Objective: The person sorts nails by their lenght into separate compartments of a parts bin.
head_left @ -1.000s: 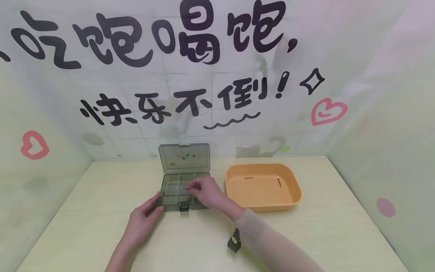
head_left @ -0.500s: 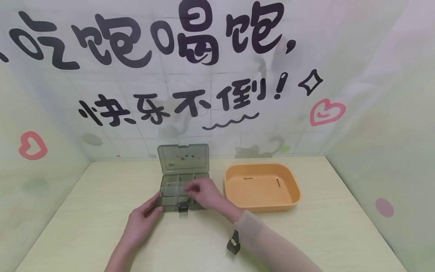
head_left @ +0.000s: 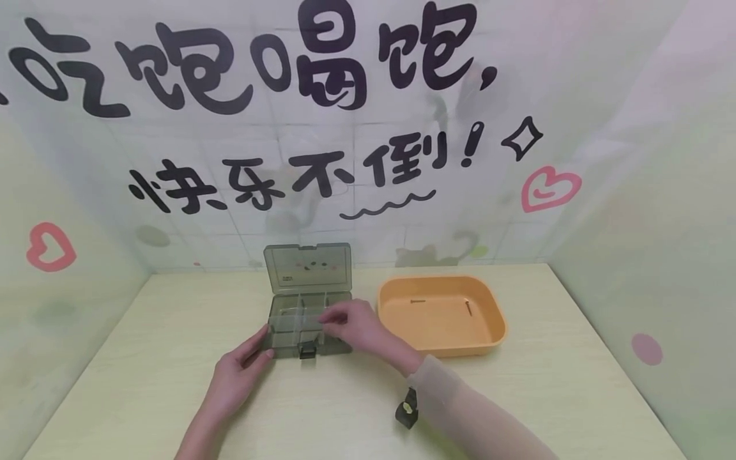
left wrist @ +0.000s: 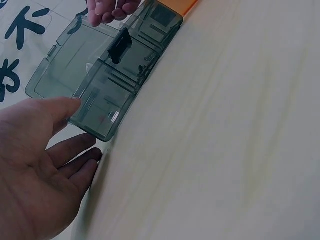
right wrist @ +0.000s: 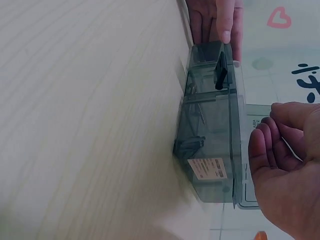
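Observation:
In the head view, a translucent dark-grey compartment box (head_left: 282, 348) stands with its lid (head_left: 308, 269) raised. My left hand (head_left: 238, 374) grips the box's left side, thumb at the front and fingers along the side. The left wrist view shows the left thumb (left wrist: 70, 106) on the box's end. My right hand (head_left: 356, 326) is over the box's right compartments, its fingers loosely curled. From the right wrist, the right hand (right wrist: 285, 160) shows no item between thumb and fingertips. Dark screws (right wrist: 190, 146) lie low inside the box, with a thin one (right wrist: 201, 114) leaning nearby.
Right of the box stands an orange tray (head_left: 443, 345) holding two screws, one lying crosswise (head_left: 418, 301) and one lengthwise (head_left: 468, 308). A black device (head_left: 407, 412) hangs by the right sleeve. A printed sheet (head_left: 356, 147) backs the table.
The small thing that showed at my right fingertips a second ago is no longer visible there. My right hand has shifted slightly right, while the left keeps its grip on the box.

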A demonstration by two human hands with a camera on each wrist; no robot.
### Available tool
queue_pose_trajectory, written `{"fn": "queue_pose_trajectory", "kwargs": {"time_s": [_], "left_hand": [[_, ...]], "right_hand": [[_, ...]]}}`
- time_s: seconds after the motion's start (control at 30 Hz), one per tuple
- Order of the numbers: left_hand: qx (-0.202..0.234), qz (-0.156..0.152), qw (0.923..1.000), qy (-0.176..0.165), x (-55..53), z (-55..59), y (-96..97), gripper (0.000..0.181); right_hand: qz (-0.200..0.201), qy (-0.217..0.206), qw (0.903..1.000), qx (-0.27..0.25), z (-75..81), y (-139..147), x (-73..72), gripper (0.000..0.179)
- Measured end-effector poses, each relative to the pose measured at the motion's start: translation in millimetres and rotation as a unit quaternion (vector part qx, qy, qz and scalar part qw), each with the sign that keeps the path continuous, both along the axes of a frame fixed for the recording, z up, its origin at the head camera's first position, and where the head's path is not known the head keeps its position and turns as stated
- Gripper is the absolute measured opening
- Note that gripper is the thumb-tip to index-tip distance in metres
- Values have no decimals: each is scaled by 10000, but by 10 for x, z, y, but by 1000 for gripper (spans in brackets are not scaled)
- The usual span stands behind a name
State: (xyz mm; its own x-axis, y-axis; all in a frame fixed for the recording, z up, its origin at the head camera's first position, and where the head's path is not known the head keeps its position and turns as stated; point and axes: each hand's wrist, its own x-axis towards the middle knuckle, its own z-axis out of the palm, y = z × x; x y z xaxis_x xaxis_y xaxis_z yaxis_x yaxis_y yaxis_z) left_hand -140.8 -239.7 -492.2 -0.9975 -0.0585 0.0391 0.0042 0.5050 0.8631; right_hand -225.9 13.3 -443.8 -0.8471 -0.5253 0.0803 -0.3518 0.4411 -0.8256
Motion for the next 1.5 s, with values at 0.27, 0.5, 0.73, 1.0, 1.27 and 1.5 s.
{"fn": "queue_pose_trajectory", "kwargs": {"time_s": [0.27, 0.5, 0.73, 1.0, 1.27, 1.5], "left_hand": [[-7, -15, 10000, 16, 4, -26, -11, 55], [-5, -9, 10000, -13, 14, -36, -14, 55], [-73, -39, 9999, 75, 1, 5, -12, 54], [-45, -34, 10000, 8, -13, 3, -37, 56], [-49, -65, 10000, 54, -27, 2, -34, 56], [-65, -78, 9999, -26, -28, -8, -25, 56]], "right_hand": [[-18, 207, 9998, 79, 72, 120, -46, 17], [-236, 71, 9995, -175, 77, 395, -119, 16], [-776, 235, 9967, -13, 118, 732, -263, 18], [-1168, 390, 9922, -171, 7, 1051, -436, 14], [-1580, 351, 9868, 68, -96, 1295, -529, 17], [-1848, 224, 9806, 607, -169, 1399, -571, 18]]}}
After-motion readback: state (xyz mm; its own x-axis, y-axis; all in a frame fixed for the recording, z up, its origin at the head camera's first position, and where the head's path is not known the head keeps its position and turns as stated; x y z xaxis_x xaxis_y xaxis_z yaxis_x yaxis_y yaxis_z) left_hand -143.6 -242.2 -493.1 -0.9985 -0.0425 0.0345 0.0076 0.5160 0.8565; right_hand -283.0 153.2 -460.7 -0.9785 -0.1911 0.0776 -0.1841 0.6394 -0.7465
